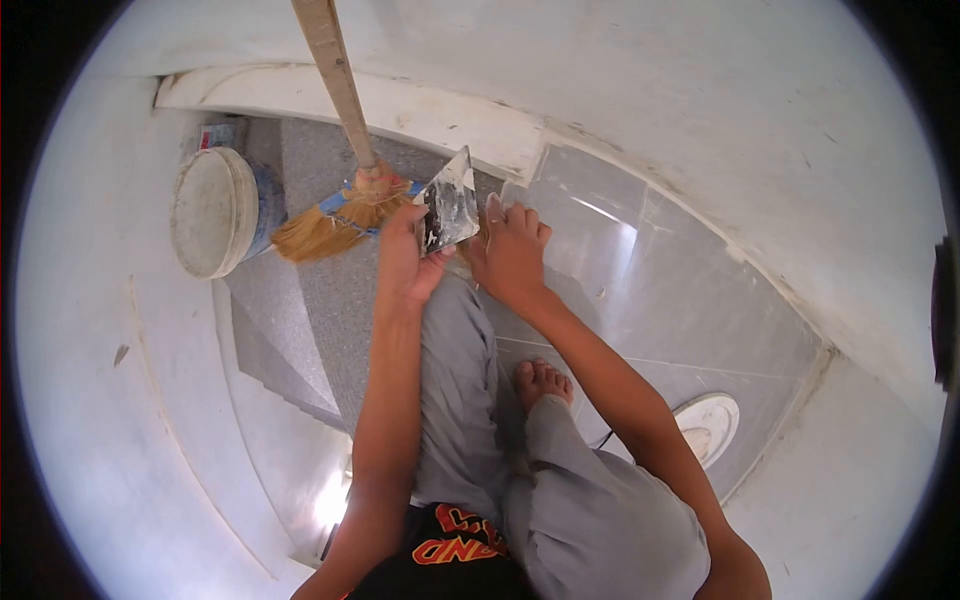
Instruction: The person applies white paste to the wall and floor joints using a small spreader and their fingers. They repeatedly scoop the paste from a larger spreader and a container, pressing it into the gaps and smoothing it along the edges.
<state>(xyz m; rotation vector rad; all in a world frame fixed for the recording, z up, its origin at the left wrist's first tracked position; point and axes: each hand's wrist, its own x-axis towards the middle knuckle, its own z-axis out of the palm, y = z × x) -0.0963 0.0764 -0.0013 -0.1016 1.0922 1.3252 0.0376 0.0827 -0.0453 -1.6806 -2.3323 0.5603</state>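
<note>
A flat rectangular blade (451, 205), dark with whitish smears on its face, is gripped by my left hand (408, 258), thumb on its face and fingers underneath. Just to its right is my right hand (514, 248), back upward, fingers partly bent and apart near the blade's right edge. Whether the fingertips touch anything is too small to tell. Behind my left hand stands a straw broom (330, 225) with a long wooden handle (335, 75).
A whitish bucket (215, 212) lies on its side at the left on grey stone steps (300, 300). Grey tiles (640, 270) cover the floor at the right, where a round white lid (709, 428) lies. Pale walls curve around. My bare foot (544, 382) is below my right hand.
</note>
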